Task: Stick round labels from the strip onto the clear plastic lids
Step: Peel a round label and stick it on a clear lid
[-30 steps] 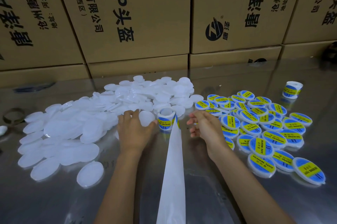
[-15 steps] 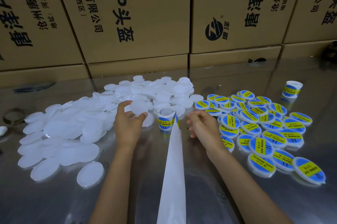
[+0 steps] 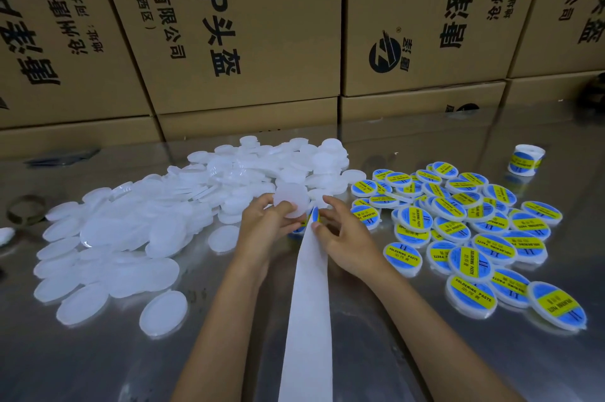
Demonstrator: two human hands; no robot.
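Left hand [image 3: 266,221] fingers are being curled round a blank clear lid [image 3: 292,200], tilted toward the right hand [image 3: 343,238], by which a round label [image 3: 315,215] is being pinched off the strip [image 3: 307,303] just beside it, apparently for sticking.

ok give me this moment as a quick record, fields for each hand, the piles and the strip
left hand: holds a blank round translucent plastic lid
right hand: pinches a round blue and yellow label at the strip's far end
white backing strip: runs toward the camera between the arms
unlabelled lid pile: left side
labelled lid pile: right side
spare label roll: far right
surface: shiny metal table
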